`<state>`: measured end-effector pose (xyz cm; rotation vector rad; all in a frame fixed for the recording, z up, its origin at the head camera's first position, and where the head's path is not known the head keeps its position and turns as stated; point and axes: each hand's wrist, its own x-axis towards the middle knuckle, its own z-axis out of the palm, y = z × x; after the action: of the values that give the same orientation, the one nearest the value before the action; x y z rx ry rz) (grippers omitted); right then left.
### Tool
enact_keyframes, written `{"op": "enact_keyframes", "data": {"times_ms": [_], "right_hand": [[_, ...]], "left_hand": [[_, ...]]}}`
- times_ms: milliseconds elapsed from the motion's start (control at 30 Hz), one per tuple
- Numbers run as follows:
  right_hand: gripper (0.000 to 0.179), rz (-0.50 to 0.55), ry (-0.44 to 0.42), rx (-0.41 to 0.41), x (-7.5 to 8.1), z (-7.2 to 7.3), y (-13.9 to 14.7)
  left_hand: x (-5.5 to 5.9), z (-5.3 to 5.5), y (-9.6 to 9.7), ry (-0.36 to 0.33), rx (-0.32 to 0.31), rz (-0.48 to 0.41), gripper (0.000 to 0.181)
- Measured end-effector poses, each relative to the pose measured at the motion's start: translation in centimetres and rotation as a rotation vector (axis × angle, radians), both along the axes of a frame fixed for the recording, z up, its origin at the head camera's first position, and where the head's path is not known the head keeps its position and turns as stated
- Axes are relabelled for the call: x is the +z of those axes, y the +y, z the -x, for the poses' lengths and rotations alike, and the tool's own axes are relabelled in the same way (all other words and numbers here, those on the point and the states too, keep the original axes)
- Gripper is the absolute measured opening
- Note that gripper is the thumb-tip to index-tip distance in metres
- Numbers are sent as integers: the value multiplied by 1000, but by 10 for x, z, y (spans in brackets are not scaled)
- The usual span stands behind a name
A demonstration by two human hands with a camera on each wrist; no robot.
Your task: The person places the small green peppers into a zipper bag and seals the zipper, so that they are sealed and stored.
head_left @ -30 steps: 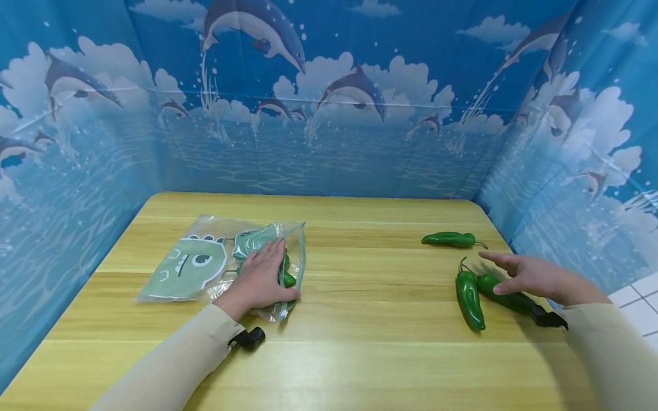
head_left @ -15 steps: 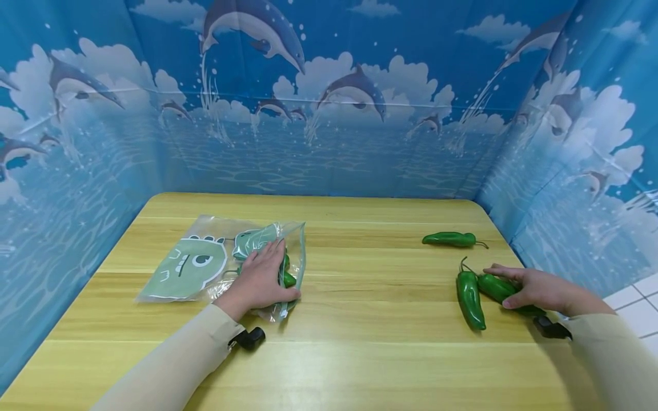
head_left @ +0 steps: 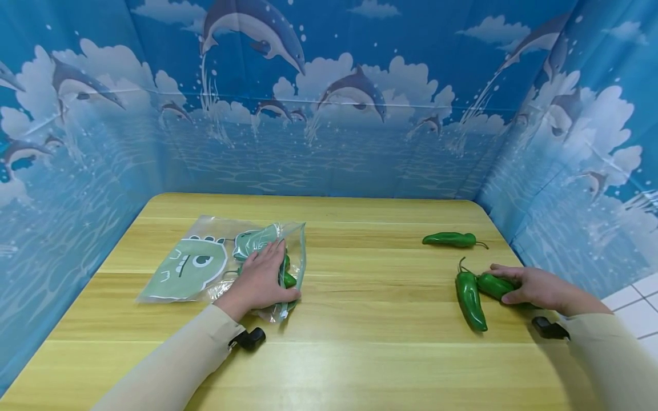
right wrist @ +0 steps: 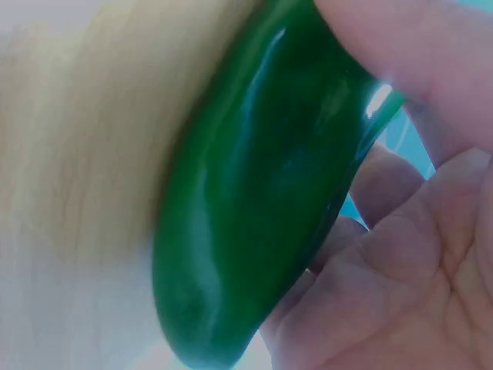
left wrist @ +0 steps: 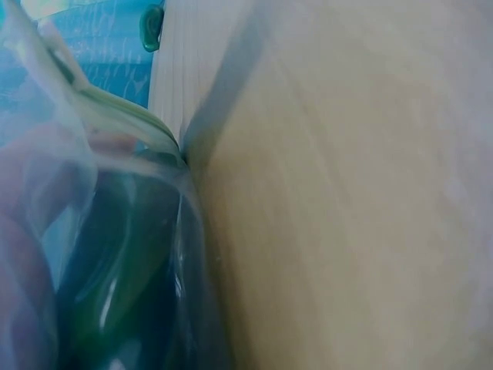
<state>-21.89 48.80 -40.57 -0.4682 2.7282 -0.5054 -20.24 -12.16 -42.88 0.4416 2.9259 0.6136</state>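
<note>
My left hand (head_left: 259, 281) rests flat on a clear zip bag (head_left: 177, 268) printed with green cartoon monsters, fingers spread toward its opening. Green chili peppers (head_left: 289, 279) show inside the bag beside that hand. The left wrist view shows a dark green pepper (left wrist: 115, 285) behind the plastic. On the right side of the table, my right hand (head_left: 545, 291) holds a green chili pepper (right wrist: 239, 185) between thumb and fingers, the pepper lying close to the tabletop. Touching or nearly touching its stem end is another green chili pepper (head_left: 470, 301).
A third loose green chili pepper (head_left: 449, 239) lies farther back on the right of the wooden table (head_left: 360, 331). Blue dolphin-print curtains (head_left: 329, 142) stand around the back and sides. White floor tiles (head_left: 634, 305) show at the right.
My right hand has come down onto the pepper and its thumb and fingers have closed around it. The neighbouring pepper has shifted very slightly. The left hand and bag have stayed put.
</note>
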Motion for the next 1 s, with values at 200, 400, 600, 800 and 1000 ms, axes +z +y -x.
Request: {"op": "enact_keyframes", "data": {"times_ms": [200,400,600,800,1000], "right_hand": [[68,-10,39,-27,3,-3,-1],[63,-20,60,-90,6,-5,-3],[59,-6,64,-103,6,-4,-4],[57,1,57,-112,5,-3,-3],[56,11,66,-110,6,-4,-3]], "left_hand": [[-1,0,0,-1,1,2,130],[-2,1,-1,4,-1,3,129],[-2,0,-1,5,-2,-4,129],[-1,-1,-1,1,-1,-13,128],[-1,-1,-1,5,-2,-5,129]]}}
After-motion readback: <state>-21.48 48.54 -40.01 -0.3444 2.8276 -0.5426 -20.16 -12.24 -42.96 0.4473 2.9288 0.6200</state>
